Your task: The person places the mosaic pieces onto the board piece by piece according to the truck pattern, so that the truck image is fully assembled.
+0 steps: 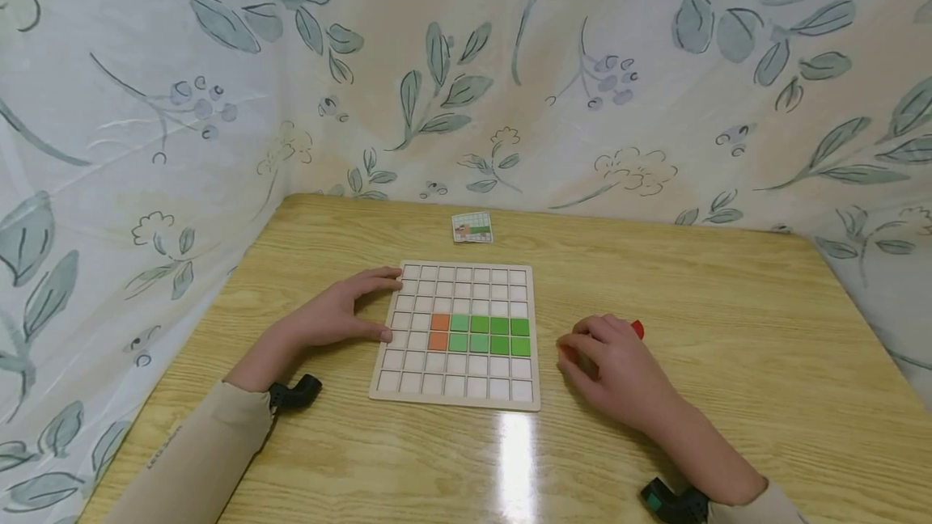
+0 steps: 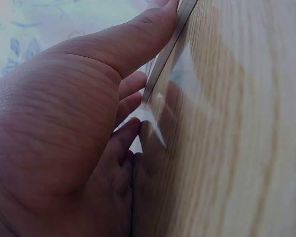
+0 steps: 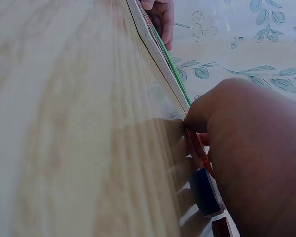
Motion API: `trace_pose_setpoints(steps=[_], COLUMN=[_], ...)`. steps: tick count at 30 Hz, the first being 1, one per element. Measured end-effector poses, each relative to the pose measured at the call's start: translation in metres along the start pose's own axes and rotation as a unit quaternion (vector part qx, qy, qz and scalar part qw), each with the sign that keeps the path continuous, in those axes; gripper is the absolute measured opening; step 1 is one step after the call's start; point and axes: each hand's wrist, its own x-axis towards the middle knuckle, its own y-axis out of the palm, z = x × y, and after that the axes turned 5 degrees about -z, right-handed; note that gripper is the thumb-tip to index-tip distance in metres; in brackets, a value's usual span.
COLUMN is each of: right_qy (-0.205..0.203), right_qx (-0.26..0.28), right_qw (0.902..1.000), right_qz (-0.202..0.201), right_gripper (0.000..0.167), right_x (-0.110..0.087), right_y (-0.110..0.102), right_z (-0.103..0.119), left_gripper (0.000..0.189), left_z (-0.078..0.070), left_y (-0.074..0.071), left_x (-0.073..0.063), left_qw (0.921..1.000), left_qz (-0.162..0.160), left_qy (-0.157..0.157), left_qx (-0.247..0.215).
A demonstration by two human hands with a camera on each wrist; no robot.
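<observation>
Head view: left fingers point(image 1: 373, 285) spread, touching the gridded board point(image 1: 455, 386) — right fingers point(image 1: 582, 342) pinch an orange-red tile point(image 3: 195, 146).

A wood-grained table point(image 1: 728, 289) spreads below, its glossy top catching a bright streak of glare point(image 1: 516, 459) near the front. Patterned cloth point(image 1: 539, 136) hangs behind it and along both sides — pale cream and white, printed with blue-green leaves point(image 1: 468, 90), mauve berries point(image 1: 607, 84) and outlined blossoms point(image 1: 633, 171) — creased at the left.
</observation>
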Motion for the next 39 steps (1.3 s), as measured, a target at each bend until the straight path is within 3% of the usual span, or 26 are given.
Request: trace_pose_setpoints(steps=[7, 17, 28, 39], right_qy=[-0.015, -0.006, -0.018, -0.02], right_qx=[0.005, 0.024, 0.061, 0.101], right_qw=[0.9997, 0.9994, 0.9972, 0.9941], right_qz=[0.017, 0.023, -0.039, -0.035], right_gripper=[0.016, 0.019, 0.018, 0.021], right_x=[0.0, -0.001, 0.007, 0.029], right_y=[-0.001, 0.0, 0.004, 0.021], right_z=[0.001, -0.001, -0.003, 0.009], left_gripper=[0.088, 0.09, 0.09, 0.09], left_z=[0.0, 0.001, 0.0, 0.0], left_y=[0.0, -0.001, 0.0, 0.0], left_x=[0.0, 0.0, 0.001, 0.001], left_qw=[1.0, 1.0, 1.0, 1.0], left_qz=[0.001, 0.002, 0.001, 0.001], left_qy=[0.001, 0.003, 0.001, 0.0], left_qx=[0.001, 0.005, 0.002, 0.004])
